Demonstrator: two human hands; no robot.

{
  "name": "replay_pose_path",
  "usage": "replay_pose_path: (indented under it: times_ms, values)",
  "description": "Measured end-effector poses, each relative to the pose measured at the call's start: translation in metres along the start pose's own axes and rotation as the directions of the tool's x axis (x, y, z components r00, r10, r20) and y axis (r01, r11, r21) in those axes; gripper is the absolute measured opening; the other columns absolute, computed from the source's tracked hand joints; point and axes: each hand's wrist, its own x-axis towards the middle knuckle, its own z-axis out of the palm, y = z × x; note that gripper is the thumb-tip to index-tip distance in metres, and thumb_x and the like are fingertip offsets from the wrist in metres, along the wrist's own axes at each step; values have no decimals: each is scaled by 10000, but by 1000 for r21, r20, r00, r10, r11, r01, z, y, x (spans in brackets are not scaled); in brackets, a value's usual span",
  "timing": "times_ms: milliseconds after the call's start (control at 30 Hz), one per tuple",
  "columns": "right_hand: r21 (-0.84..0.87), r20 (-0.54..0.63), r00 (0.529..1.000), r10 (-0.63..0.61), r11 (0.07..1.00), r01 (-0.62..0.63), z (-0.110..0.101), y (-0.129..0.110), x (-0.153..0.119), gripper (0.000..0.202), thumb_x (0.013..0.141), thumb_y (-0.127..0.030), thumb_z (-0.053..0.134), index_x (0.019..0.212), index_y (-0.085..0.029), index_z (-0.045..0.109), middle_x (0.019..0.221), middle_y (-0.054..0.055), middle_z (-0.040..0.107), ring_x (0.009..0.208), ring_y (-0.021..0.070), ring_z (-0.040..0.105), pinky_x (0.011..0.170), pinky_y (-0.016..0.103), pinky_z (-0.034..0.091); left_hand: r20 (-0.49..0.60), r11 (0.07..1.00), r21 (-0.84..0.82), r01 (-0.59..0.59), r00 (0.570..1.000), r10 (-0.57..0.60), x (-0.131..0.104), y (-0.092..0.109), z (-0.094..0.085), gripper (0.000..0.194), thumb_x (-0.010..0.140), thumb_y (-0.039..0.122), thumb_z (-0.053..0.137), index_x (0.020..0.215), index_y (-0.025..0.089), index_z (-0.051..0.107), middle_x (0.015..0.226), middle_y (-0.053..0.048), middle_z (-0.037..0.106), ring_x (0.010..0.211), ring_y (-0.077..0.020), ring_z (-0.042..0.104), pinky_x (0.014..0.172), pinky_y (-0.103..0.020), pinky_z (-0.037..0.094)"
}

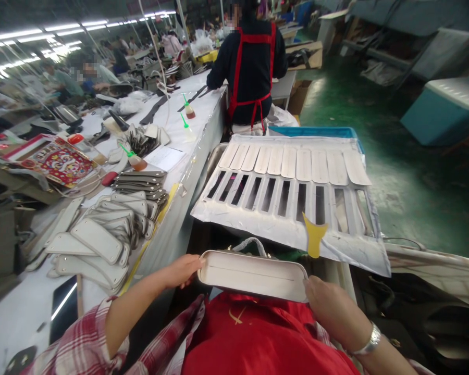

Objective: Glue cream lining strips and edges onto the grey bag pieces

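The left hand (184, 271) and the right hand (323, 299) each pinch one end of a long cream panel (252, 276), just on the near side of the white slotted rack (238, 215). It looks like a holding step; the next move calls for steady, level hands.

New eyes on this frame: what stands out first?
Probably the pale oblong panel, held by its ends in the left hand and right hand, in front of a red apron. Just ahead, a yellow piece at the near edge of a white slatted rack with pale strips along its far side.
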Motion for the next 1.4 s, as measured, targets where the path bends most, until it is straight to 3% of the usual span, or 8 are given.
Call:
replay_pose_path:
  times_ms: [100,267,600,700,900,1133,1267,1400]
  values:
    - [16,-4,1000,-29,999,29,-1,1,-1,169,809,-75,392,757,-120,546,647,79,575,570,151,576,503,240,367,-1,998,-59,18,1000,-18,-4,-4,7,422,860,508,135,734,198,392,513,43,423,424,-130,450,413,-247,383]
    - [13,4,1000,22,1000,-22,-1,-2,-3,184,847,-122,372,756,-121,532,624,72,560,560,158,575,489,245,358,-209,969,247,9,977,45,-8,2,11,320,872,361,237,701,188,445,734,-74,588,732,-212,573,671,-323,410]
    - [-87,30,997,-64,994,66,8,0,2,192,803,-61,385,738,-113,558,680,105,581,552,181,575,459,264,335,-142,973,229,-22,988,56,2,4,1,307,863,304,267,694,179,491,752,-63,601,733,-187,561,678,-281,389]
    - [-75,29,998,-48,996,50,3,-4,1,193,790,-58,390,704,-117,552,681,117,589,550,192,585,455,272,336,-149,985,168,-45,986,71,2,-1,1,300,857,319,281,684,185,486,728,-48,578,716,-186,540,678,-284,384]
    - [20,76,983,166,986,-168,-7,-13,-2,179,835,-125,392,752,-106,550,598,106,600,586,238,629,461,278,346,-167,994,-61,-87,983,76,1,-4,4,281,812,397,387,631,194,459,679,-20,523,692,-179,495,685,-302,376]
    - [15,66,998,-22,1000,21,-4,-6,0,149,807,-119,445,771,-107,589,711,118,620,614,198,617,510,273,388,-3,848,-529,-19,1000,20,-3,-20,14,517,777,669,291,712,178,443,544,13,480,453,-126,482,410,-237,350]
    - [-29,82,995,-65,997,67,-4,-3,1,170,789,-72,438,779,-123,600,745,111,618,624,192,600,522,274,392,-2,725,-689,-16,1000,20,2,-31,23,481,757,653,411,730,174,438,528,31,477,438,-95,490,385,-190,325]
    - [-41,89,994,-56,997,60,-1,0,3,176,797,-70,421,784,-117,590,698,97,603,595,177,583,497,262,367,17,672,-740,4,1000,12,10,-33,26,453,745,614,500,682,169,435,464,52,469,371,-64,455,341,-155,295]
